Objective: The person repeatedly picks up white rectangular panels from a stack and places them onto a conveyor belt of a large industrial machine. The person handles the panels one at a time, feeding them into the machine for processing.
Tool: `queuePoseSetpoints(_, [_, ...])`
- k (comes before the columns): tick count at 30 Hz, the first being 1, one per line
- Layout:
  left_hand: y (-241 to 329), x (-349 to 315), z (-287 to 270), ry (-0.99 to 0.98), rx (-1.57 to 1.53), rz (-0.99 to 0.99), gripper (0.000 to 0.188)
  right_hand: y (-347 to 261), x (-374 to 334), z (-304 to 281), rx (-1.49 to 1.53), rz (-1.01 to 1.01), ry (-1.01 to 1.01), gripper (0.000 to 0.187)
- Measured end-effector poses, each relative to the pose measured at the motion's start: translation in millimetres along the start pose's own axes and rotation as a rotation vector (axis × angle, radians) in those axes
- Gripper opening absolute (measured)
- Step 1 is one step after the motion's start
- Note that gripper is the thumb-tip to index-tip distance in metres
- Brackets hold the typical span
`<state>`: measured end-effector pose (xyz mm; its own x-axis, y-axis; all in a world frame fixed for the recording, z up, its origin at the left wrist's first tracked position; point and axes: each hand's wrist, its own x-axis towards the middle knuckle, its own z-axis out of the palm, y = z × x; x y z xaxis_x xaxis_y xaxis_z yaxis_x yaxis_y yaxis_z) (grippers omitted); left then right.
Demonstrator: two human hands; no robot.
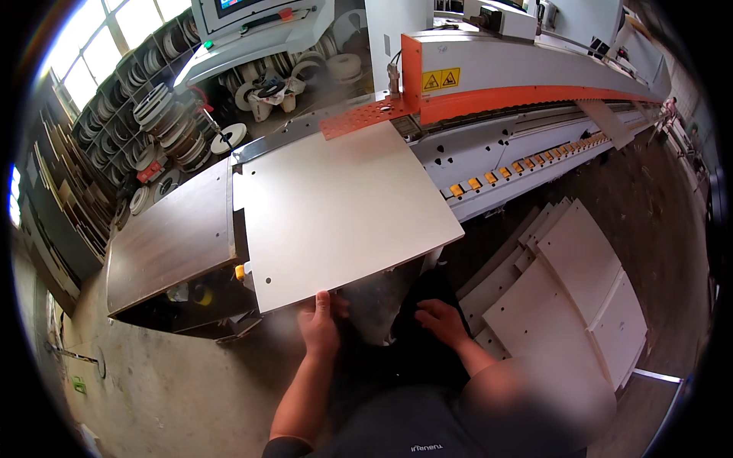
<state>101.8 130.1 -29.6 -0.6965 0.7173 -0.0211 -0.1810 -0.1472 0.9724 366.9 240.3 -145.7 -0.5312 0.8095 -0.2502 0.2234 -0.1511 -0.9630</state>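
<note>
Far left of the pale panel (343, 206), boards (69, 191) lean in a row, too overlapped to count. Just left of the panel stands one brown-topped table (175, 237), with one yellow knob (240, 272) beside the panel's left edge. The one panel lies flat, two dark holes visible near its left edge. At its near edge, the left hand (319, 324) pinches it, thumb on top and fingers curled below. One orange perforated plate (359, 118) meets the panel's far edge; beyond, one long machine (519, 65) runs off to its right. Nearer than the panel and to its right, the right hand (443, 320) is half open, fingers loosely bent, apparently holding nothing. Right of the panel, lower down, lie several stacked panels (565, 290), their full number hidden.
</note>
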Motion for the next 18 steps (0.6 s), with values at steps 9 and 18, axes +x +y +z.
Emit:
queuePoseSetpoints(9, [-17.7, 4.7, 38.9, -0.072, 0.014, 0.012, 0.039, 14.8, -8.4, -20.2, 0.142, 0.055, 0.073, 0.027])
queuePoseSetpoints(18, [-18.2, 7.7, 97.8, -0.24, 0.04, -0.068, 0.04, 21.7, -5.2, -21.7, 0.147, 0.038, 0.063, 0.024])
